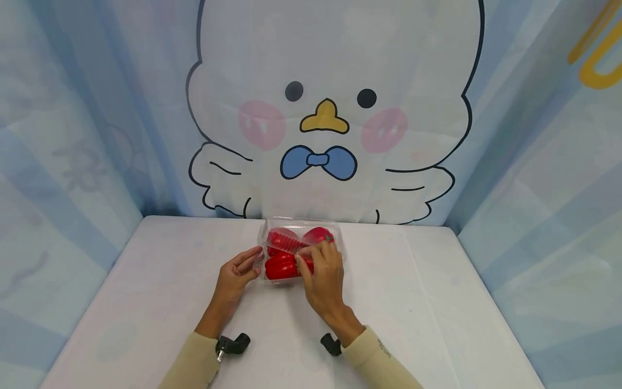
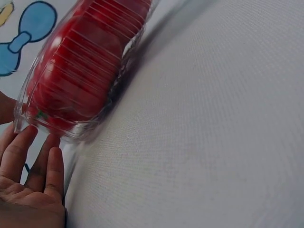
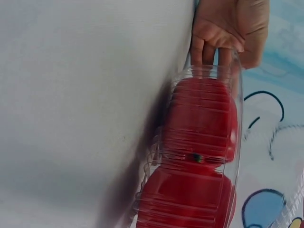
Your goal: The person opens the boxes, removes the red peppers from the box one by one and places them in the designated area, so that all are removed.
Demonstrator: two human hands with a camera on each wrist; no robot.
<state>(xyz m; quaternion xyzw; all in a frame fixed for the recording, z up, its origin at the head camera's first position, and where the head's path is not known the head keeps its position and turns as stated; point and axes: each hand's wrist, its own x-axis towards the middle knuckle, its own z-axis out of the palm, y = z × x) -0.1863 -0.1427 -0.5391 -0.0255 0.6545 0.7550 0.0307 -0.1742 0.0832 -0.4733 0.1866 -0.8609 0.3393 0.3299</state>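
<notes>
A clear plastic box (image 1: 343, 254) with ribbed walls stands at the back of the white table. In it lie several red, glossy vegetables; the front one is a bell pepper (image 1: 281, 267) with a green stem. My left hand (image 1: 233, 278) is at the box's left end, fingers (image 2: 53, 166) fairly straight and tips touching the plastic. My right hand (image 1: 324, 275) reaches over the right front, thumb and forefinger curled together at a ribbed plastic edge and covering part of the pepper. In the right wrist view, its fingers (image 3: 209, 52) are partly behind the box's clear end.
The white table (image 1: 418, 302) extends to both sides and in front of the box. Close behind it hangs a cloth backdrop (image 1: 320, 200) with a cartoon bird. Blue-and-white curtains (image 1: 63, 216) flank the table. A black wrist mount (image 1: 234, 344) sits by my left sleeve.
</notes>
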